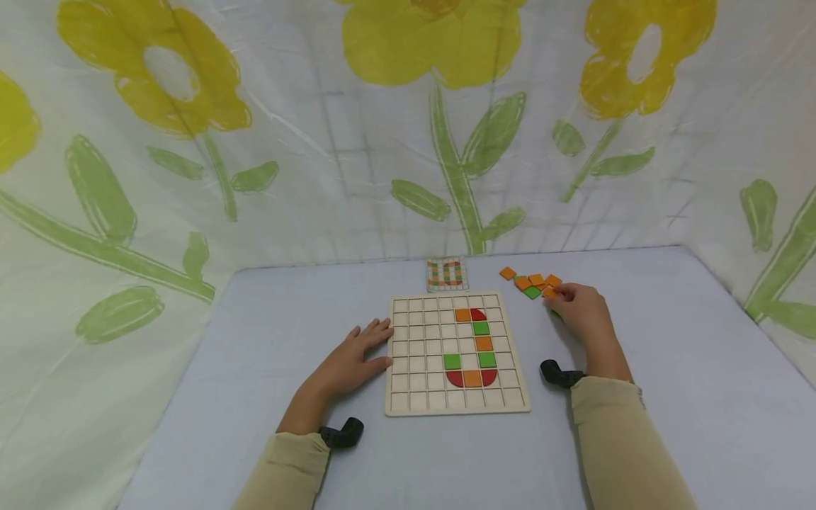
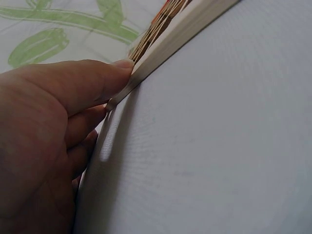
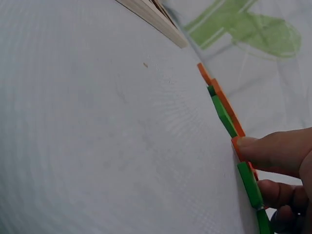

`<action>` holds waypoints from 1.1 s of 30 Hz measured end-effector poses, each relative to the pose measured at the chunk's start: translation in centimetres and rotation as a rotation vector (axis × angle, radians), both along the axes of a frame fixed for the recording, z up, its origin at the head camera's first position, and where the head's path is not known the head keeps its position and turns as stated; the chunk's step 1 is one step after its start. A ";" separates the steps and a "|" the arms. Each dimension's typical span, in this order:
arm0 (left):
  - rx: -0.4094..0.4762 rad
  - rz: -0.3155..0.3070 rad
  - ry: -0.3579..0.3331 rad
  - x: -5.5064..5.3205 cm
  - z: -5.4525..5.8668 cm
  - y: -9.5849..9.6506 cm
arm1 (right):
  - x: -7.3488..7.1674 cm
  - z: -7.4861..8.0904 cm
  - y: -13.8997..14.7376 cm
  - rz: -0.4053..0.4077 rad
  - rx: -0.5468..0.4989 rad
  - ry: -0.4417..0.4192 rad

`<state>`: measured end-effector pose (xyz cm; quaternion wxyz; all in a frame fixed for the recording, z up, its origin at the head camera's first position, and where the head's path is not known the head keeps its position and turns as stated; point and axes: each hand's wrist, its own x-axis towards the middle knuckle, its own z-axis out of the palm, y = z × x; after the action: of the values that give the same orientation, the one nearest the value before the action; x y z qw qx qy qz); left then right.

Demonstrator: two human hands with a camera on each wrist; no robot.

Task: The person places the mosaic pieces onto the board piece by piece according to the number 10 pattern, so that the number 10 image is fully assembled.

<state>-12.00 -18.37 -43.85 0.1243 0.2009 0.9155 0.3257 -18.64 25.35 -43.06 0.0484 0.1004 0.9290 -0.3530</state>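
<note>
The wooden grid board [image 1: 408,407] lies flat in the middle of the table. Several orange, green and red tiles sit in its right half, among them a green square [image 1: 452,361] and a red rounded corner piece [image 1: 489,377]. My left hand [image 1: 350,361] rests at the board's left edge, fingers extended, thumb touching the wooden side [image 2: 161,51] in the left wrist view. Beyond the board's right side, my right hand [image 1: 581,312] pinches an orange square tile [image 3: 238,148] at the near end of the loose pile. A green tile [image 3: 250,185] lies just below those fingers.
Loose orange and green tiles [image 1: 535,280] lie at the back right of the table. A small pattern card [image 1: 448,289] with a printed grid lies just behind the board. A white sheet with painted flowers [image 1: 287,234] hangs behind the table.
</note>
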 end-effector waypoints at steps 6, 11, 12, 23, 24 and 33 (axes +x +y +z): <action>-0.001 0.001 0.005 0.0 0.0 0.0 | 0.0 0.0 -0.1 0.018 0.026 0.035; 0.001 -0.001 0.009 -0.1 -0.1 0.0 | 0.0 0.0 -0.1 0.031 0.033 0.022; 0.000 0.000 0.010 -0.1 -0.1 0.0 | 0.0 -0.1 -0.1 0.033 0.034 0.020; -0.018 0.011 0.059 0.1 -0.3 0.2 | 0.4 0.1 -0.3 0.032 0.043 0.062; -0.017 0.012 0.061 0.1 -0.3 0.2 | 0.4 0.3 -0.3 0.034 0.041 0.062; 0.008 0.039 0.024 0.2 -0.1 0.3 | 0.3 2.0 -3.1 0.198 0.042 0.081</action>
<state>-11.76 -18.11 -43.96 0.1059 0.1873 0.9194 0.3293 -18.32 22.22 -41.11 0.0435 -0.0052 0.9427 -0.3309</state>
